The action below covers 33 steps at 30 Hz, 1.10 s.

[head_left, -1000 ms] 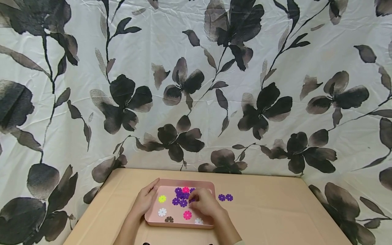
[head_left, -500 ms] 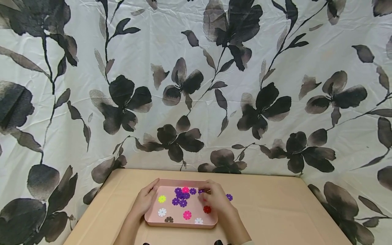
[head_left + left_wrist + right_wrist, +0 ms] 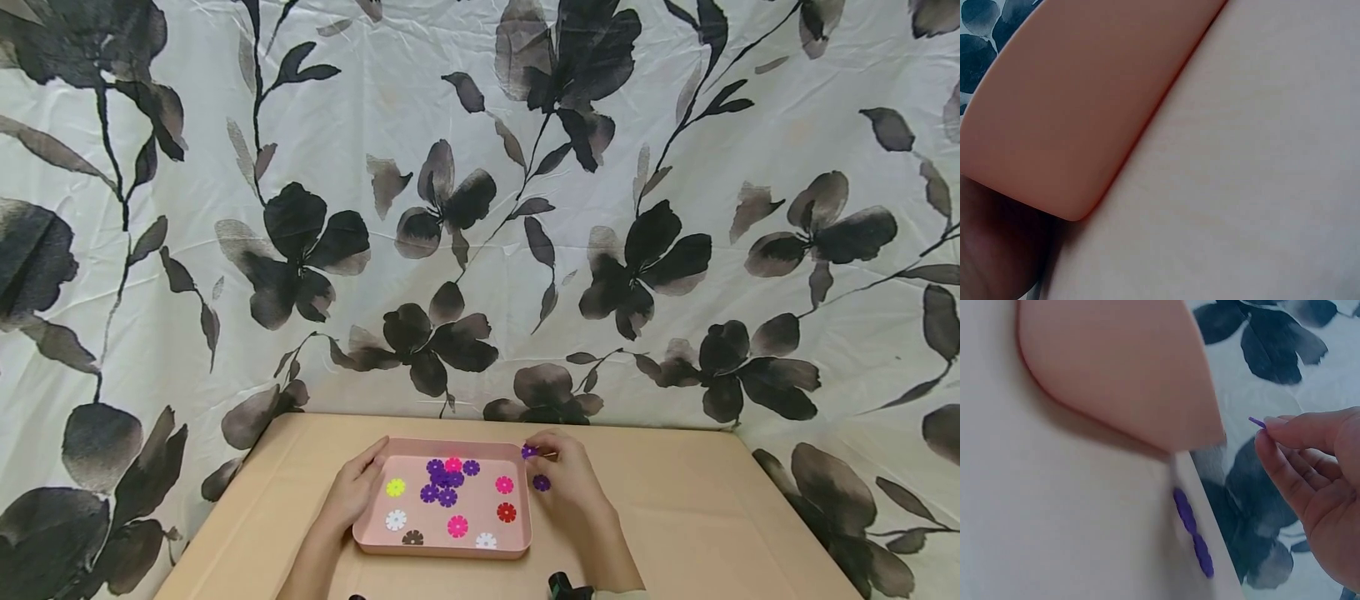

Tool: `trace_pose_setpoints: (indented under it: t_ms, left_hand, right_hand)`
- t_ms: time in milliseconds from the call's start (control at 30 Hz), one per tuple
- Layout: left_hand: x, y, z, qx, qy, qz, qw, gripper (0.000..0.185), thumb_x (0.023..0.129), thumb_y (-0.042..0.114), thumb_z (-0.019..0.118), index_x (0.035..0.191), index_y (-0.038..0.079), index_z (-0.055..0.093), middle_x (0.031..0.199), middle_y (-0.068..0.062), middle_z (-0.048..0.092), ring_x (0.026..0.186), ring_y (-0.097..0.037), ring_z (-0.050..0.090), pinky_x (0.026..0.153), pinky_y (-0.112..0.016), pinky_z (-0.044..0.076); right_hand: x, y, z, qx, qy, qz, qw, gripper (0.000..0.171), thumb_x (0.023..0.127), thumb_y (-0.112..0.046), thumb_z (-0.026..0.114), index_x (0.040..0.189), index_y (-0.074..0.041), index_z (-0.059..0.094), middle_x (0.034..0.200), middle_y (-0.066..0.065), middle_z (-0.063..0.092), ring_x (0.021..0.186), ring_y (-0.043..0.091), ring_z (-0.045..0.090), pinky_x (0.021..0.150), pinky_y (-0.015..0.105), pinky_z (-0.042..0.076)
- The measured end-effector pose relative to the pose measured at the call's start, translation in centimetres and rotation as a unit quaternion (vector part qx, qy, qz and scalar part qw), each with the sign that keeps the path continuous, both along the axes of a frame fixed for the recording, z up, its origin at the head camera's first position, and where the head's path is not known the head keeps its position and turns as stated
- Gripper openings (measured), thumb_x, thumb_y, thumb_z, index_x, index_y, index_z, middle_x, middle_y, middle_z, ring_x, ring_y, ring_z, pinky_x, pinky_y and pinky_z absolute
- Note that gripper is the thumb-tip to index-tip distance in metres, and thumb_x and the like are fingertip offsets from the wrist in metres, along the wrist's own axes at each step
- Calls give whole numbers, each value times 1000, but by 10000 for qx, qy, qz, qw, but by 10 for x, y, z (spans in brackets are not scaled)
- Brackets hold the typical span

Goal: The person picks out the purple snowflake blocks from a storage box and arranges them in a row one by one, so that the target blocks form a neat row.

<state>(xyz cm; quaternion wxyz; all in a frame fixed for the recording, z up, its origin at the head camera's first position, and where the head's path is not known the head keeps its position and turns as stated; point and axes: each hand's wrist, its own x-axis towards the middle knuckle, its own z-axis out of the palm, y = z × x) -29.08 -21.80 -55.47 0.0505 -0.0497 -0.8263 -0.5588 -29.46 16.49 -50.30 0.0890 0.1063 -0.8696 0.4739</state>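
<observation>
My right hand (image 3: 573, 479) pinches a purple notched, flower-shaped disc (image 3: 528, 451) between thumb and forefinger, just off the right rim of a pink tray (image 3: 442, 552). In the right wrist view that pinched disc (image 3: 1257, 422) shows edge-on. Two more purple discs (image 3: 1192, 531) lie in a row on the table beside the tray; the hand partly covers them in the head view. My left hand (image 3: 356, 492) holds the tray's left side. Inside the tray lie a cluster of purple discs (image 3: 446, 480) and scattered pink, yellow (image 3: 395, 487), white, red (image 3: 506, 512) and brown ones.
A light wood-coloured table (image 3: 690, 508) spreads under the tray and ends at a floral cloth (image 3: 525, 250) hanging behind. A black device (image 3: 566, 587) sits at the right wrist, near the bottom of the head view.
My right hand has moved right, from over the tray to beyond its right rim, carrying a purple disc. Red and pink discs it covered now show. The left hand stays put.
</observation>
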Motion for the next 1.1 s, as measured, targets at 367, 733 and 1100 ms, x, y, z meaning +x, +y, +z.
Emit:
trace_pose_setpoints:
  t_ms: [367,733,1100]
  left_hand:
    - [1,0,0,9,79,39,10000,45,112,15,45,156,6,47,162,-14,45,153,-38,35,128,-55,25]
    - [-1,0,0,93,5,-48,9999,45,113,15,43,157,6,45,164,-15,41,155,-37,31,130,-55,23]
    - [-1,0,0,111,-10,-54,9999,46,113,16,42,157,6,45,164,-15,41,155,-38,31,130,-56,22]
  right_hand:
    - [0,31,-5,82,-182,-476,9987,21,90,1,78,108,-9,79,109,4,72,95,17,68,80,21,63]
    - [2,59,-11,234,-366,-537,9976,20,86,5,78,104,-5,79,101,6,74,92,17,67,82,26,58]
    - [7,75,-15,317,-820,-496,9949,22,82,10,78,102,2,77,92,9,75,81,16,63,70,22,52]
